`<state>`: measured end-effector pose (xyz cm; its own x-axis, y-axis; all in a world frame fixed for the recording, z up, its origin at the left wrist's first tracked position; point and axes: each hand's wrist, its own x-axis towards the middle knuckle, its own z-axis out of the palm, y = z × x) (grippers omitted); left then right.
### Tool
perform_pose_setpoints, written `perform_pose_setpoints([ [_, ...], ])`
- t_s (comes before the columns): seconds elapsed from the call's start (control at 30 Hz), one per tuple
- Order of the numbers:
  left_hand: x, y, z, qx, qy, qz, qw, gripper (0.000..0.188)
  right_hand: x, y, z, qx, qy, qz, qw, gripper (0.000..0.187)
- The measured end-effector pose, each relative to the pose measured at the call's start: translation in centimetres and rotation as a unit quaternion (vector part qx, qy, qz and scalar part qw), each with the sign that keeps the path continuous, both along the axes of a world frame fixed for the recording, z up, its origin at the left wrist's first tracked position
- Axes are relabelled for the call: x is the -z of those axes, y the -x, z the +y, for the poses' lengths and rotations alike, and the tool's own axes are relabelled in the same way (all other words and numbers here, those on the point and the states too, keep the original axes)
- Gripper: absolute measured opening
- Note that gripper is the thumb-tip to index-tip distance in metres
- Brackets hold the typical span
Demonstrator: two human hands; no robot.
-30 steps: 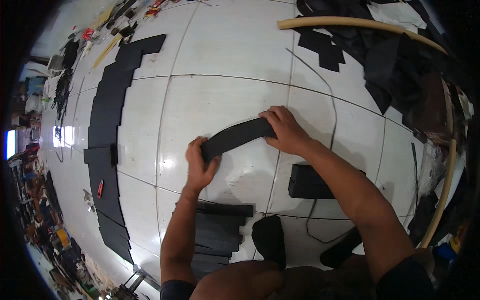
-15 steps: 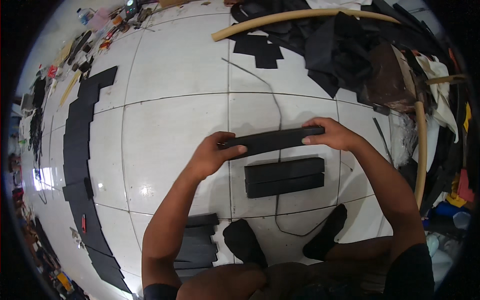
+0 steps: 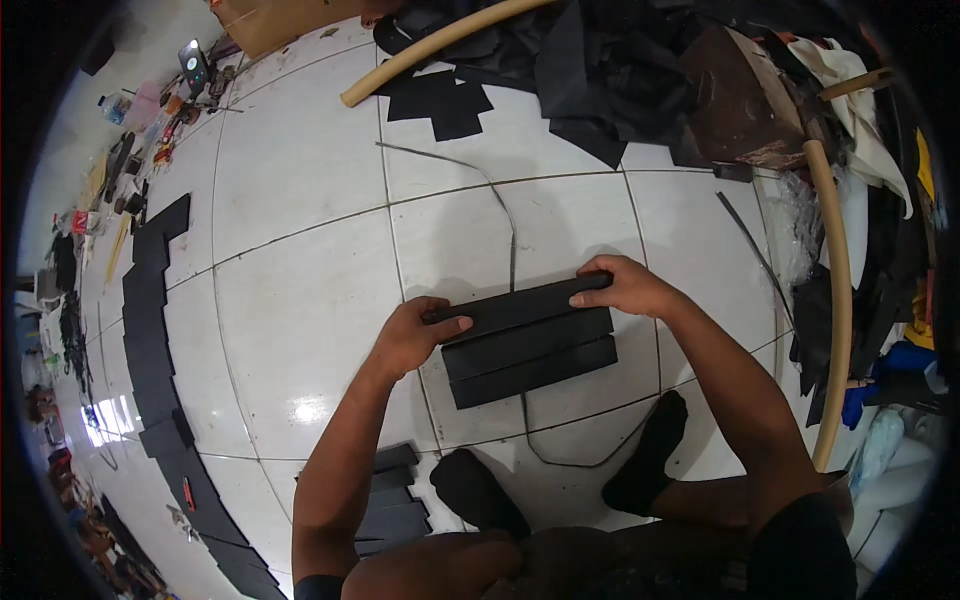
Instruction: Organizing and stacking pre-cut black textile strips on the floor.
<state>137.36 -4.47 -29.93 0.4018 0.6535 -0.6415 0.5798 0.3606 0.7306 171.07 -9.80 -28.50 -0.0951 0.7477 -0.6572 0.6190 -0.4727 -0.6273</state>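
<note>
My left hand [image 3: 408, 338] grips one end of a long, flat black bar-shaped piece [image 3: 525, 306], its thumb on the near face. At the other end, my right hand [image 3: 632, 288] pinches the same piece between thumb and fingers. Two similar black pieces [image 3: 530, 368] lie side by side on the floor just below it, partly overlapped by it in view. A thin dark cord [image 3: 508, 215] runs beneath these pieces and curves out toward my right foot. What the pieces are made of, I cannot make out.
A long row of overlapping black pieces [image 3: 150, 340] lies at left, with a red cutter [image 3: 188, 493] on it. More black strips [image 3: 392, 510] sit by my left foot. Black sheet material [image 3: 610, 80], a brown block [image 3: 740, 100] and tan tubes [image 3: 838, 300] crowd the far right.
Both hands have lowered the held black piece toward me, close against the two on the floor. The whole view has shifted, with the floor pieces appearing further left.
</note>
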Motion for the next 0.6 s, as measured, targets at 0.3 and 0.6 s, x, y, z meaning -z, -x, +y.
perform_pose_setpoints([
  [0.3, -0.7, -0.2, -0.3, -0.032, 0.029, -0.029, 0.999, 0.068, -1.1, -0.9, 0.4, 0.02, 0.001, 0.038, 0.999, 0.058],
  [0.6, 0.5, 0.2, -1.3, 0.014, -0.083, 0.026, 0.996, 0.063, 0.1, 0.0, -0.5, -0.046, -0.075, -0.055, 0.995, 0.07],
])
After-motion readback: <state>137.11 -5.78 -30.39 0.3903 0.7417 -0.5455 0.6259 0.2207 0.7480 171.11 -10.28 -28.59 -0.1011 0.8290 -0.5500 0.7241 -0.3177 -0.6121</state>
